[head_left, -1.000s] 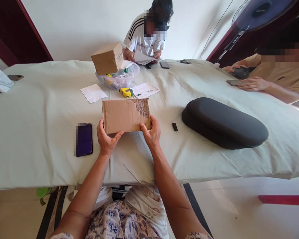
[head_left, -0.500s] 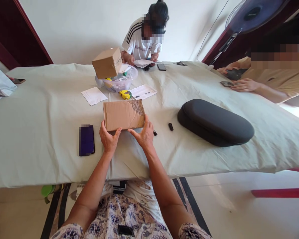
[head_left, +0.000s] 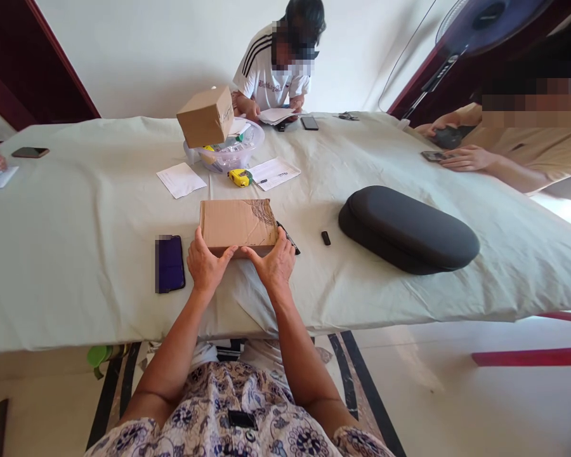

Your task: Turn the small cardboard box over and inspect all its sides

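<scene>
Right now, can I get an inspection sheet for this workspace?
Surface: table under a creased pale green cloth.
Job's things: flat cardboard box lying on the cloth.
Clutter: dark phone, black case, tape measure, paper slips, clear bowl with a second box on top.
Hands: left hand and right hand grip the flat box's near corners.
Cables: thin cable along the wall by the fan.
Surroundings: two other people seated, one across, one at the right.
</scene>
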### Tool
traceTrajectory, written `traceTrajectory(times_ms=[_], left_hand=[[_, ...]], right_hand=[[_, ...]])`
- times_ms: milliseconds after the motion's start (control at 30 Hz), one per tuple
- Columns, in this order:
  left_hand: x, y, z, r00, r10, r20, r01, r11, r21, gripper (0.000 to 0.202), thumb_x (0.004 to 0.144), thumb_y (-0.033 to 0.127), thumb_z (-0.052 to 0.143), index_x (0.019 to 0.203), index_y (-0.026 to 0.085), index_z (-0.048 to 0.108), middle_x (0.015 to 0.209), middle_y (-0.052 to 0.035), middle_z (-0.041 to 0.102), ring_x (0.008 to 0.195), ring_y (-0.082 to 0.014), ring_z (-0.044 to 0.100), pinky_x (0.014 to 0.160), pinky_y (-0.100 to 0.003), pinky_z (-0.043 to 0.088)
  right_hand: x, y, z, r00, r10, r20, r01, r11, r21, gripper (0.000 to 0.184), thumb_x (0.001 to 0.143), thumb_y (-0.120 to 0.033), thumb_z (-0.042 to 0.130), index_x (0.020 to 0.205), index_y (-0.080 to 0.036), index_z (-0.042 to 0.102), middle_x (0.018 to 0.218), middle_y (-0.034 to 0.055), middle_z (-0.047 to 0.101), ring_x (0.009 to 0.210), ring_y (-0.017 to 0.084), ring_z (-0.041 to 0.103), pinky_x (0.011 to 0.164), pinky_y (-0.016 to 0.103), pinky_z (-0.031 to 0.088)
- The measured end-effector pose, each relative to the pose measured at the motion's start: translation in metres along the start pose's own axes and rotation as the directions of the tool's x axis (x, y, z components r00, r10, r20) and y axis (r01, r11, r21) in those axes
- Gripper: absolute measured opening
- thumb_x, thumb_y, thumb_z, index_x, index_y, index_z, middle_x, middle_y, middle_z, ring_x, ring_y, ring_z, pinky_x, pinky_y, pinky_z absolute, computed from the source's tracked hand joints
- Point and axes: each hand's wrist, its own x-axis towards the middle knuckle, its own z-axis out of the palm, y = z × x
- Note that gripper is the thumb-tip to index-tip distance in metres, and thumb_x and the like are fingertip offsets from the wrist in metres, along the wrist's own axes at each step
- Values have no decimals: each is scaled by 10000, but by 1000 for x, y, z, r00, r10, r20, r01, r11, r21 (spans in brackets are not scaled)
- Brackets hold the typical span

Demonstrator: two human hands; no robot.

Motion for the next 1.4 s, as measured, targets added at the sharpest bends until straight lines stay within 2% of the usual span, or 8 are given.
traceTrajectory(times_ms=[233, 433, 600, 833, 1067, 1233, 1333, 1400], left_hand=[[12, -12, 5, 998, 35, 48, -31, 996, -83, 1095, 705, 808, 650, 1477, 78, 388, 1453, -307, 515, 1366, -422, 519, 1101, -556, 451], [10, -24, 6, 995, 12, 103, 7, 983, -185, 1036, 763, 791, 605, 1524, 139, 345, 1518, -256, 480, 1363, -394, 540, 1066, -494, 502], [11, -35, 2, 988, 67, 137, -28, 962, -272, 918, 842, 740, 549, 1526, 160, 354, 1543, -228, 464, 1418, -334, 495, 1113, -466, 475], [10, -34, -8, 977, 29, 210, 50, 932, -359, 830, 890, 695, 514, 1546, 217, 340, 1576, -185, 438, 1445, -311, 464, 1165, -484, 425], [5, -40, -8, 964, -49, 262, 203, 773, -601, 763, 893, 648, 554, 1506, 247, 340, 1501, -160, 509, 1339, -258, 562, 1067, -423, 514], [-15, -44, 7, 882, -131, 454, 443, 561, -699, 635, 915, 534, 505, 1454, 234, 354, 1317, -173, 646, 1065, -240, 709, 810, -410, 615], [-25, -41, 8, 854, -154, 497, 464, 657, -594, 570, 881, 486, 558, 1361, 189, 484, 1315, -187, 648, 1126, -278, 688, 878, -470, 604], [-24, -37, 0, 910, -173, 376, 359, 782, -509, 593, 856, 465, 619, 1366, 185, 510, 1397, -195, 593, 1226, -305, 634, 987, -511, 559]], right_hand=[[13, 13, -1, 998, -4, 62, -1, 997, 83, 928, 748, -826, 592, 1366, -135, 541, 1231, 228, 636, 1145, 359, 570, 1014, 574, 438], [17, 36, -9, 985, 45, 169, -102, 932, 349, 587, 927, -598, 465, 1348, -214, 610, 1109, 116, 687, 912, 201, 627, 871, 389, 533], [20, 38, -14, 975, 66, 211, -147, 906, 398, 608, 921, -579, 460, 1356, -184, 621, 1107, 130, 694, 951, 205, 626, 857, 369, 532], [16, 32, -16, 967, 125, 223, -216, 864, 455, 597, 905, -578, 508, 1334, -176, 612, 1077, 109, 691, 914, 187, 640, 818, 351, 546], [21, -7, -46, 997, -80, 23, 62, 899, 433, 354, 963, -462, 519, 1164, -241, 709, 1042, 74, 696, 921, 190, 644, 866, 381, 547], [44, -50, -68, 953, -304, -15, 294, 907, 301, 261, 962, -474, 588, 1046, -293, 757, 1079, 56, 722, 1021, 225, 648, 959, 427, 490], [47, -70, -63, 893, -444, 70, 419, 879, 229, 242, 964, -487, 594, 1009, -328, 770, 1087, 25, 740, 1030, 221, 633, 1000, 439, 434], [43, -79, -55, 864, -488, 125, 460, 865, 201, 246, 964, -506, 588, 997, -347, 774, 1076, 11, 744, 1025, 219, 616, 1004, 436, 409]])
